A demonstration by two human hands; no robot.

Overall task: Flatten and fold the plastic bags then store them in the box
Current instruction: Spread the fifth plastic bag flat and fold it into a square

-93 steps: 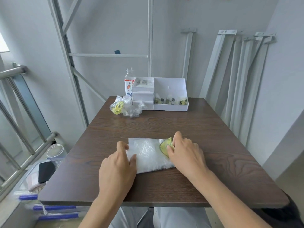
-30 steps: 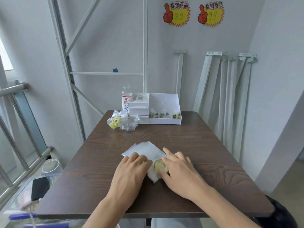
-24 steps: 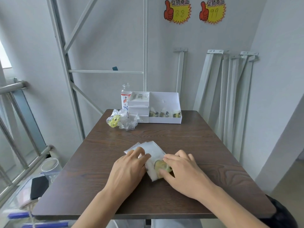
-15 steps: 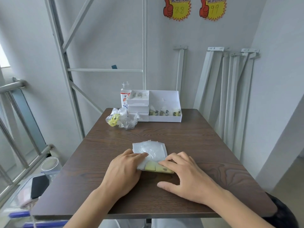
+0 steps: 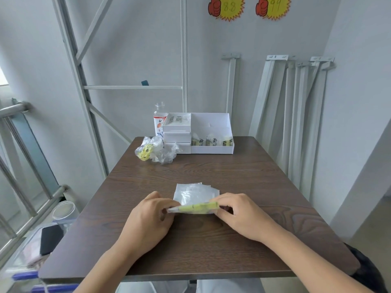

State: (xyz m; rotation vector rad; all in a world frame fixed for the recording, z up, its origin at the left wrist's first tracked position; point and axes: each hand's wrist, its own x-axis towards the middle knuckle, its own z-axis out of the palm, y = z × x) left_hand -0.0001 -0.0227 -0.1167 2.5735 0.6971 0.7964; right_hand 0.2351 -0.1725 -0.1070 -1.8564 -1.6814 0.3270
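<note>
A clear plastic bag (image 5: pixel 193 195) with a yellow-green print lies flat on the brown table (image 5: pixel 211 240), folded into a small rectangle. My left hand (image 5: pixel 151 216) pinches the left end of its near edge and my right hand (image 5: pixel 239 212) pinches the right end; that edge is lifted and rolled over, showing the yellow print. A white box (image 5: pixel 211 144) with drawers on its left and an open compartment holding folded bags stands at the far edge. Beside it lies a heap of crumpled clear bags (image 5: pixel 157 152), one with a yellow print.
A plastic bottle (image 5: pixel 159 121) stands behind the box's left side. Metal frame bars lean on the wall at left and white rails at right. A railing, a clear jar (image 5: pixel 63 213) and a dark phone (image 5: pixel 50 237) are below the table's left edge.
The bag went from a long strip to a small rectangle and turned square to me. Both hands moved from pressing it flat to pinching its near edge and lifting it.
</note>
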